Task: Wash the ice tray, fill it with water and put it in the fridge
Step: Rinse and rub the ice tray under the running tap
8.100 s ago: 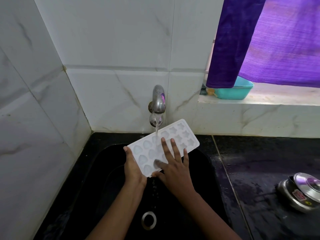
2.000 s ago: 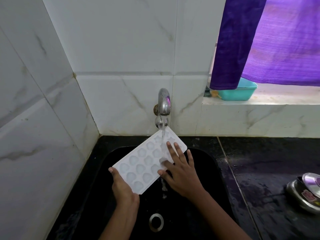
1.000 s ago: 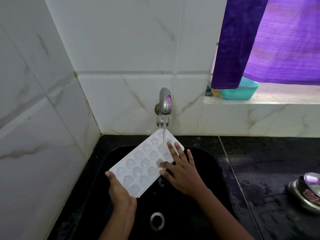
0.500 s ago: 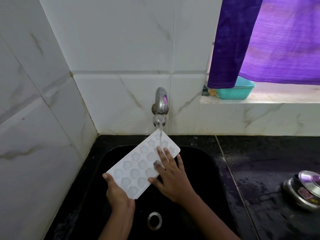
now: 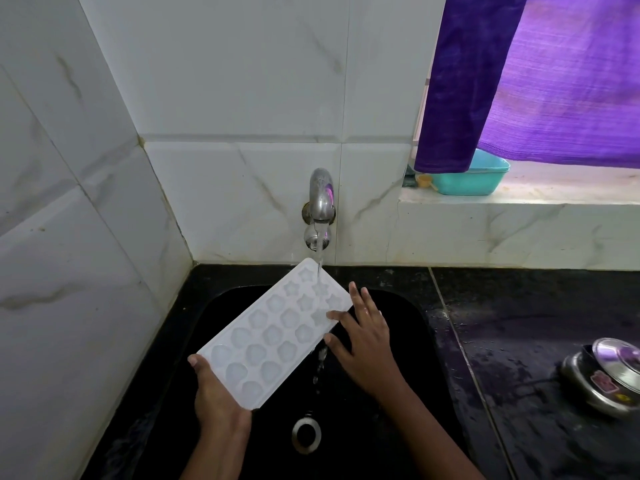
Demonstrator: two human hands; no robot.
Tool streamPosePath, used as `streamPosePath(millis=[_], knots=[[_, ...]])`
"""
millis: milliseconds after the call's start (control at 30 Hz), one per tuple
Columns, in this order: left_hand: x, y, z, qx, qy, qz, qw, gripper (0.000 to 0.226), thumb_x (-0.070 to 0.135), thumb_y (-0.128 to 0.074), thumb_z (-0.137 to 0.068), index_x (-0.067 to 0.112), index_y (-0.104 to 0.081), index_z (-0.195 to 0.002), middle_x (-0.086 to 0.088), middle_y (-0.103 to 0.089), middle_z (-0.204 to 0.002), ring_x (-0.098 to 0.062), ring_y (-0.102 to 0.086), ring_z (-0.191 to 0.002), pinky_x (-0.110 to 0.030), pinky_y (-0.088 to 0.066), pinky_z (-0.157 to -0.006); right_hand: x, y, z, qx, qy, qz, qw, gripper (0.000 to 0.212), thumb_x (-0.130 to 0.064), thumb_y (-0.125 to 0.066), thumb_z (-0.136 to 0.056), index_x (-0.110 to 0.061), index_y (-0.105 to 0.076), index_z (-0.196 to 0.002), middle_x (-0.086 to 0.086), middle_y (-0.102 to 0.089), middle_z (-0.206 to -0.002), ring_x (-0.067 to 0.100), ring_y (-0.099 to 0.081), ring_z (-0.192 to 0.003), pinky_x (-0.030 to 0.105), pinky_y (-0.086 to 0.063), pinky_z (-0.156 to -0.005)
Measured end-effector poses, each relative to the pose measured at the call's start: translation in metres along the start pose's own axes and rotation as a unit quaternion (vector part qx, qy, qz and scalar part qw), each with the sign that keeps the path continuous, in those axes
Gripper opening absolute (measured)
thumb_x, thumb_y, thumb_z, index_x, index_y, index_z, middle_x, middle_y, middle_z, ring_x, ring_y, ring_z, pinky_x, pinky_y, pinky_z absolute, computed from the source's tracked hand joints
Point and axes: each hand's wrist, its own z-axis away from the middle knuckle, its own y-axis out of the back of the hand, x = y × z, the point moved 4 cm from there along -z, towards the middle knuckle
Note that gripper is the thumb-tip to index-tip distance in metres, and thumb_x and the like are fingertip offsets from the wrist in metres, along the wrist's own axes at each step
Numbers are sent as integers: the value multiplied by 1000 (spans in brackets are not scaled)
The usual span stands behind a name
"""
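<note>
A white ice tray (image 5: 273,334) with star and shell moulds is held tilted over the black sink (image 5: 398,403). Its far end sits under the running tap (image 5: 320,209), and water spills off its right edge towards the drain (image 5: 306,434). My left hand (image 5: 216,400) grips the tray's near left corner from below, thumb on the rim. My right hand (image 5: 363,336) lies at the tray's right edge with its fingers straight, fingertips touching the rim.
White marble tiles close in the left and back. A wet black counter (image 5: 536,341) runs to the right, with a steel lidded pot (image 5: 606,375) near its edge. A teal basin (image 5: 467,178) sits on the window sill under a purple curtain (image 5: 536,77).
My right hand has slid off the tray's moulds to its right edge. The tray has turned more lengthwise towards the tap, its near end lower in my left hand.
</note>
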Motion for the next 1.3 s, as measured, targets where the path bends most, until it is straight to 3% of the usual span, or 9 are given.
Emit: streamPosePath(millis=[233,333,433,533,667,833,1100,1200,1300], knots=[[6,3,1,-19,-11,-8,1000,57,70,-41,-89,19,-63,-102,-9,-68,-102,-32,-64,-90,-39,-50,-69,-17,-12,-5,-66,36,78,994,45,-61,-36,-91,-34,-53,-122,-14,25,-150,4,38,-133,45,9,-114],[1,2,4,-27,8,-44,999,70,72,-40,-89,16,-56,-127,-15,-61,-127,-37,-58,-114,-47,-49,-91,-14,-4,-11,-45,29,120,991,43,-60,-31,-93,-33,-61,-107,-12,22,-152,9,34,-137,48,9,-116],[1,-2,8,-39,32,-30,998,70,70,-40,-90,14,-53,-130,-15,-59,-128,-38,-57,-113,-45,-48,-87,-21,-8,-10,-57,58,149,986,52,-63,-28,-92,-30,-57,-120,-11,24,-153,10,33,-138,46,15,-112],[6,0,2,-41,21,-53,998,72,70,-36,-91,15,-49,-136,-14,-53,-140,-36,-52,-122,-44,-42,-96,-12,-8,-9,-97,70,153,981,48,-61,-35,-91,-34,-55,-124,-12,27,-150,10,39,-133,52,11,-115],[4,-1,-1,-65,52,-30,996,71,72,-37,-90,18,-51,-134,-13,-56,-133,-36,-54,-118,-44,-44,-89,-11,2,-14,-80,77,169,979,42,-61,-40,-90,-36,-58,-119,-11,27,-150,13,39,-133,45,22,-108],[13,-3,-4,-55,25,-40,997,67,72,-37,-90,18,-55,-125,-11,-60,-123,-34,-59,-104,-39,-46,-81,-19,-2,-15,-106,77,150,980,39,-56,-44,-91,-35,-59,-120,-15,30,-146,10,39,-132,53,10,-115],[12,1,-5,-23,6,-42,999,59,71,-40,-89,18,-61,-104,-5,-67,-92,-28,-64,-85,-35,-47,-63,-24,-9,-16,-142,80,149,975,37,-52,-44,-93,-33,-59,-121,-14,32,-143,10,48,-124,53,12,-114],[10,4,-5,-7,-1,-41,999,61,70,-40,-90,15,-59,-109,-7,-67,-95,-29,-64,-86,-35,-48,-65,-20,-2,-21,-123,69,164,976,40,-63,-45,-87,-38,-63,-114,-15,30,-145,11,42,-129,48,21,-109],[8,-3,-1,-54,41,-22,997,65,70,-36,-91,19,-53,-128,-10,-60,-118,-33,-57,-105,-39,-45,-80,-24,1,-21,-92,78,178,977,40,-59,-45,-89,-37,-60,-119,-12,31,-146,13,43,-129,44,33,-100]])
